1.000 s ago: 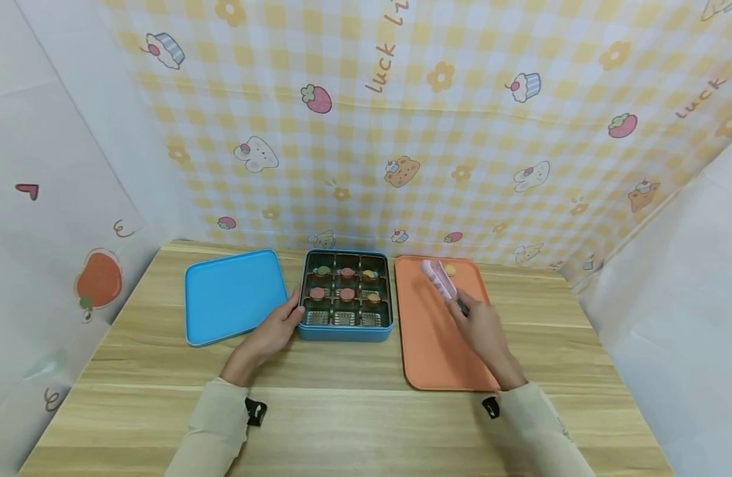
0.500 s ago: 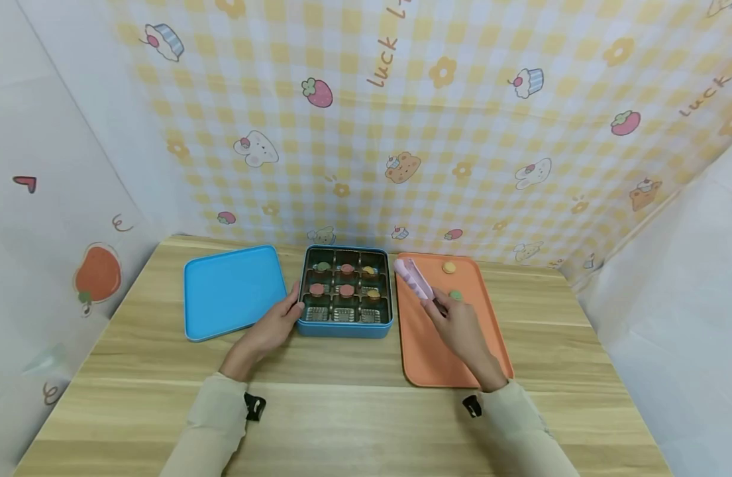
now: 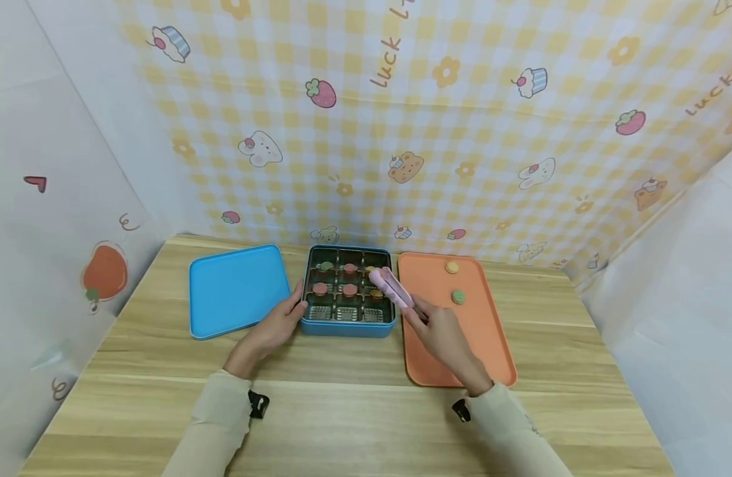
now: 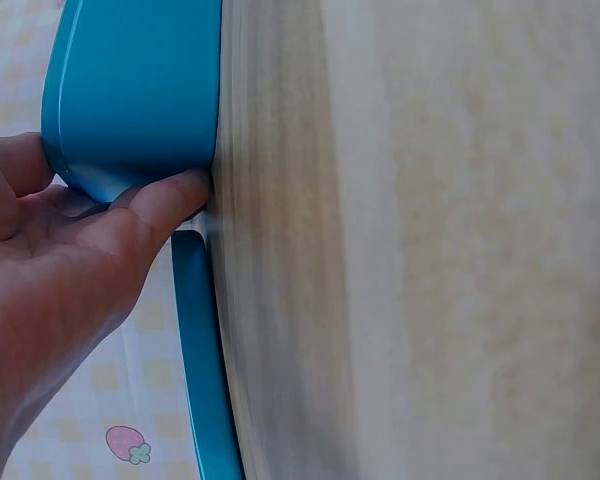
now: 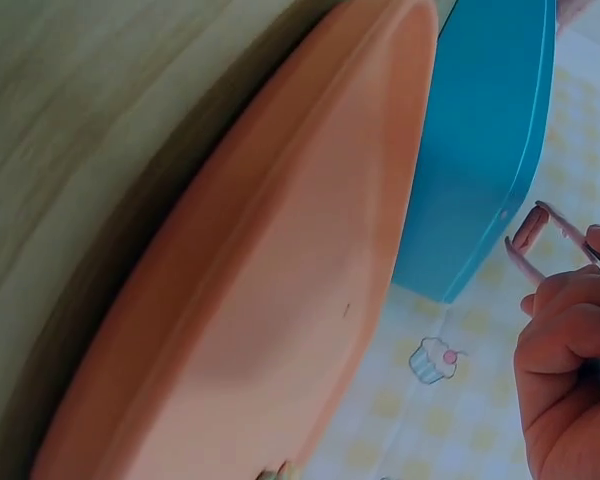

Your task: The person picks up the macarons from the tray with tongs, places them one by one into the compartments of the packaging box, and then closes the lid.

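Observation:
My left hand [image 3: 276,329] holds the front left corner of a blue box [image 3: 345,328], thumb at the front and fingers along the side; the left wrist view shows the thumb [image 4: 175,205] low on its wall. Inside, a divided insert bears several macarons, such as a green one [image 3: 325,266] and a pink one [image 3: 350,289]; the front row of compartments shows none. My right hand [image 3: 440,334] grips pink tongs [image 3: 392,288] over the box's right side. Between the tong tips, the right wrist view shows a reddish macaron [image 5: 530,228].
An orange tray [image 3: 428,358] lies right of the box, bearing a yellow macaron [image 3: 452,267] and a green macaron [image 3: 458,297]. The blue lid [image 3: 239,291] lies left of the box. A checked cloth [image 3: 342,132] hangs behind the wooden table [image 3: 318,417].
My right hand has moved the tongs left from over the orange tray to over the box. The green macaron on the tray has come into sight. My left hand stays at the box.

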`<act>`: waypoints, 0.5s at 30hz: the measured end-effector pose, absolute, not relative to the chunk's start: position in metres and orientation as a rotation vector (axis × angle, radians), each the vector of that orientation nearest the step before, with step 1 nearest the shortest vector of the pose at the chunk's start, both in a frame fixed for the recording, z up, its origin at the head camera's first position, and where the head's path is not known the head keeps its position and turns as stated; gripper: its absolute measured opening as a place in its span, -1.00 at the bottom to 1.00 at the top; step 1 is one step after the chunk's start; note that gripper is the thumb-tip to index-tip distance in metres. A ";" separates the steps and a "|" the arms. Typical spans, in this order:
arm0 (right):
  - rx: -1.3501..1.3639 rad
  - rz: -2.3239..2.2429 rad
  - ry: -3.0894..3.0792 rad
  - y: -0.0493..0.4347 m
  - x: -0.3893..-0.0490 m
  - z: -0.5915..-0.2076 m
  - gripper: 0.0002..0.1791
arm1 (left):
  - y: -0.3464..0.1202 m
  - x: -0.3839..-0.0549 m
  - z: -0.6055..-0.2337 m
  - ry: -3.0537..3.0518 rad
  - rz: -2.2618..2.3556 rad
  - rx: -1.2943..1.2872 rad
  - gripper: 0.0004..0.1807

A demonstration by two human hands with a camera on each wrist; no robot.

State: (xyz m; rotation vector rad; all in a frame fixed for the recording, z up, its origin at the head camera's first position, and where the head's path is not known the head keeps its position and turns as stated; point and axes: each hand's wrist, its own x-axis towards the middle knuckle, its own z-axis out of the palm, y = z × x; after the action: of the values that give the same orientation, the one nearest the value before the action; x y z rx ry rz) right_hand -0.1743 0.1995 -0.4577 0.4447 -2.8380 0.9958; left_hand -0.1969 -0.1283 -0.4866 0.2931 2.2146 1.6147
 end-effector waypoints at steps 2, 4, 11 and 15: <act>0.463 0.994 -2.838 0.196 -0.174 -0.458 -0.72 | -0.128 -0.197 -0.487 2.213 1.624 0.302 -0.35; 0.476 0.998 -2.839 0.192 -0.173 -0.457 -0.72 | -0.128 -0.197 -0.487 2.215 1.619 0.302 -0.35; 0.499 1.022 -2.878 0.178 -0.165 -0.454 -0.51 | -0.129 -0.198 -0.488 2.196 1.627 0.299 -0.35; 0.515 1.020 -2.905 0.173 -0.162 -0.453 -0.50 | -0.129 -0.198 -0.489 2.186 1.636 0.303 -0.35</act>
State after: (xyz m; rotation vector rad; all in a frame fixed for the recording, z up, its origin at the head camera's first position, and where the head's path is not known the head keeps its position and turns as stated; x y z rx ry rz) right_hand -0.1620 0.1725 -0.4533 0.5153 -2.9055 1.0201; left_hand -0.1980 -0.1292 -0.4887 0.3027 2.1860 1.6355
